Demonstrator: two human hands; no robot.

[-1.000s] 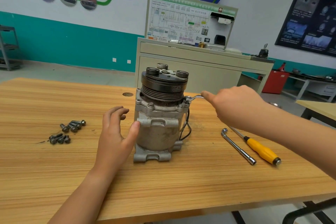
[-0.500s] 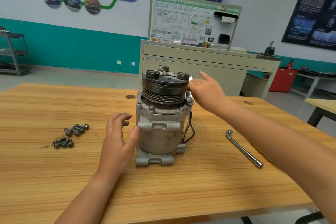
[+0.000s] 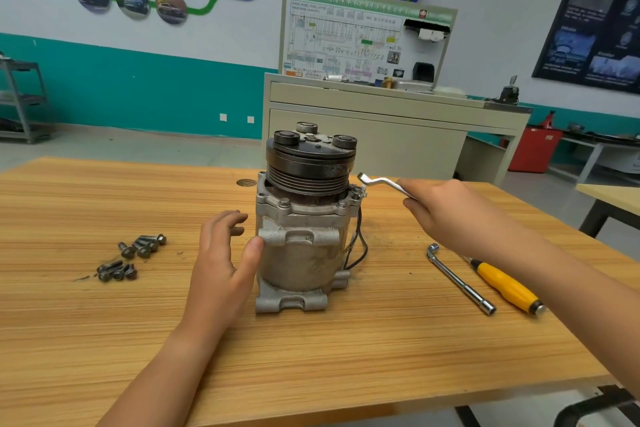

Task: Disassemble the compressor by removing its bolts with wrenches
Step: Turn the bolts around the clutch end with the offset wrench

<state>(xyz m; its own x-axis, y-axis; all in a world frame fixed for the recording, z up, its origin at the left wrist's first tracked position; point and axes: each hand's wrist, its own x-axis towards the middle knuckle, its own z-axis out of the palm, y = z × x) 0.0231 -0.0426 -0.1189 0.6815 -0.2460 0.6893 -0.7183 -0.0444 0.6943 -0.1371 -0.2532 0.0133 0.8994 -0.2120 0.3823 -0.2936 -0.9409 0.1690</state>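
A grey metal compressor [image 3: 301,253] with a black pulley on top stands upright in the middle of the wooden table [image 3: 311,350]. My left hand [image 3: 221,263] rests against its left side, thumb touching the housing, fingers relaxed. My right hand [image 3: 446,215] grips a silver offset wrench [image 3: 379,183] to the right of the compressor. The wrench's ring end hangs just above a bolt [image 3: 356,191] on the right of the flange, not seated on it. Other bolts [image 3: 284,203] sit in the flange's front edge.
Several removed bolts [image 3: 133,256] lie in two small groups on the table at the left. An L-shaped socket wrench [image 3: 459,277] and a yellow-handled screwdriver [image 3: 507,286] lie at the right. A beige training bench [image 3: 381,121] stands behind the table.
My right hand has drawn back from the pulley's right side and now holds the wrench out with its ring end beside the pulley. The left hand has stayed on the housing.
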